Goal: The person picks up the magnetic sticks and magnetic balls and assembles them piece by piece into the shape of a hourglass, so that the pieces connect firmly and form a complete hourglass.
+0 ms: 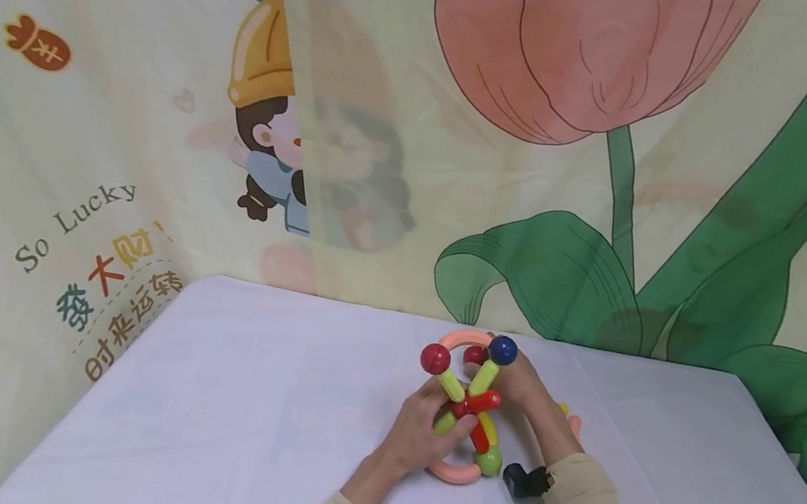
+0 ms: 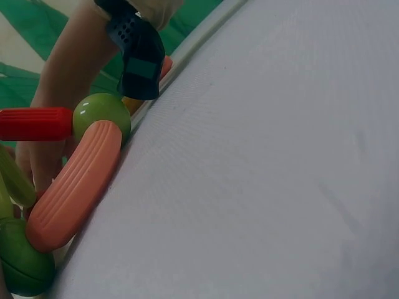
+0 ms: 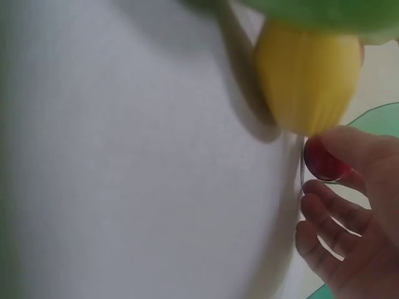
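Observation:
A build of magnetic rods and balls stands upright over the white table in the head view. Its yellow-green rods, red rod (image 1: 483, 402) and pink curved rods meet a red ball (image 1: 435, 358), a blue ball (image 1: 503, 350) and a light green ball (image 1: 489, 462). My left hand (image 1: 417, 432) grips the build at its middle, thumb across the front. Behind it, my right hand (image 1: 520, 380) is partly hidden. In the right wrist view, thumb and finger pinch another red ball (image 3: 325, 161) by the end of a yellow rod (image 3: 305, 78).
The white table (image 1: 242, 400) stretches to both sides. Yellow and pink pieces (image 1: 574, 424) lie right of the right forearm, mostly hidden by it. A printed cloth (image 1: 357, 263) hangs behind the table. A black wrist device (image 1: 525, 480) sits on the right wrist.

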Tool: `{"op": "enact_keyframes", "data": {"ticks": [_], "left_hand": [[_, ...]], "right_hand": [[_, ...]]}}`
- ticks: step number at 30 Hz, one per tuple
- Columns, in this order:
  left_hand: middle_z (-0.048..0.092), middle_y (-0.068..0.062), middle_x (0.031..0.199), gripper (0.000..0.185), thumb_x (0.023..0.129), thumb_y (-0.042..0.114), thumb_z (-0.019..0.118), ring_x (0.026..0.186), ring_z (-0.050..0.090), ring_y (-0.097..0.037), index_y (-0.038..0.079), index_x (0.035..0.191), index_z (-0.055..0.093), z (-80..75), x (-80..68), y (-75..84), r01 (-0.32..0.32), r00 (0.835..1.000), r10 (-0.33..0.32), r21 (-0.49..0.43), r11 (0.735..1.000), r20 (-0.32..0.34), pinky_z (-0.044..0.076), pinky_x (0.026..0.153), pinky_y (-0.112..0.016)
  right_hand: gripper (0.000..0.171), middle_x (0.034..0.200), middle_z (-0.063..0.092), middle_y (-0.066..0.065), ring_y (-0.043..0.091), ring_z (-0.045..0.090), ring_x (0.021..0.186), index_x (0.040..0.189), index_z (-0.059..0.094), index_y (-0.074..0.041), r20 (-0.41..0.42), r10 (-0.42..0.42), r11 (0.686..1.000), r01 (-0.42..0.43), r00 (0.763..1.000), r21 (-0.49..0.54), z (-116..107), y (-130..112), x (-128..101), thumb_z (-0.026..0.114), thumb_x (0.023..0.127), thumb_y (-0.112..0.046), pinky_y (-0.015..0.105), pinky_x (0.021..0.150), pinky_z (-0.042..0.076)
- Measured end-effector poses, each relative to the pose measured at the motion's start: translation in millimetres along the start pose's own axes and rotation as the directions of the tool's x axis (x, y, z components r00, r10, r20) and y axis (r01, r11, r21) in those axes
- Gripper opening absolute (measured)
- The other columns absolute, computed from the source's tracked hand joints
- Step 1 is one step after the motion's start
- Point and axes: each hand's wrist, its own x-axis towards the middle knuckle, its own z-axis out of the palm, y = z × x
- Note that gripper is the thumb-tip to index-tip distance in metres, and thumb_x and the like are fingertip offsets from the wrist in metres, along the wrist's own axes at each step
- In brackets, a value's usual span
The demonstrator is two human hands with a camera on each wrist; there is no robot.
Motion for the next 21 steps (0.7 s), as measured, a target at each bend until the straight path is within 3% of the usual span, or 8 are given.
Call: {"op": "enact_keyframes", "data": {"ticks": [4,7,11,15,21], "left_hand": [[0.057,-0.001,0.115,0.032,0.090,0.030,0.059,0.105,0.057,-0.011,0.014,0.118,0.055,0.0,0.3,-0.3,-0.005,1.000,0.005,0.005,1.000,-0.001,0.052,0.087,-0.024],[0.057,-0.001,0.115,0.033,0.090,0.031,0.059,0.105,0.057,-0.011,0.014,0.118,0.055,0.2,0.3,-0.4,-0.005,1.000,0.005,0.011,1.000,-0.003,0.052,0.087,-0.024],[0.058,-0.001,0.113,0.032,0.090,0.031,0.059,0.104,0.057,-0.011,0.013,0.117,0.056,0.7,-0.2,-0.7,-0.010,1.000,0.010,0.030,0.999,-0.009,0.052,0.086,-0.024],[0.058,-0.001,0.113,0.031,0.089,0.028,0.060,0.105,0.057,-0.012,0.013,0.116,0.056,0.2,-0.1,-1.2,-0.005,1.000,0.005,0.036,0.999,-0.006,0.052,0.087,-0.024],[0.058,0.001,0.113,0.031,0.090,0.032,0.058,0.105,0.057,-0.011,0.015,0.117,0.056,0.7,1.1,-1.5,0.003,1.000,-0.003,0.019,1.000,-0.011,0.051,0.087,-0.025]], "right_hand": [[0.039,0.080,0.061,0.004,0.017,0.056,0.072,0.109,0.052,-0.007,-0.023,0.088,0.994,-0.089,0.996,-0.069,-3,2,-1,0.070,0.084,-0.031,0.028,0.064,0.048],[0.043,0.070,0.054,0.006,0.018,0.051,0.063,0.101,0.048,-0.004,-0.069,0.101,0.993,-0.105,0.992,-0.054,-6,3,-4,0.069,0.084,-0.037,0.027,0.056,0.042],[0.037,0.075,0.057,0.008,0.019,0.050,0.066,0.095,0.048,-0.005,-0.160,0.093,0.995,-0.086,0.983,0.051,-11,6,-15,0.070,0.084,-0.033,0.028,0.057,0.040],[0.028,0.086,0.067,0.010,0.019,0.056,0.078,0.094,0.052,-0.007,-0.237,0.111,0.987,-0.078,0.965,0.143,-15,9,-28,0.071,0.084,-0.024,0.026,0.065,0.046],[0.042,0.090,0.063,0.010,0.020,0.054,0.083,0.097,0.053,-0.008,-0.287,0.195,0.962,-0.126,0.938,0.241,-23,7,-49,0.071,0.081,-0.043,0.025,0.066,0.047]]}}
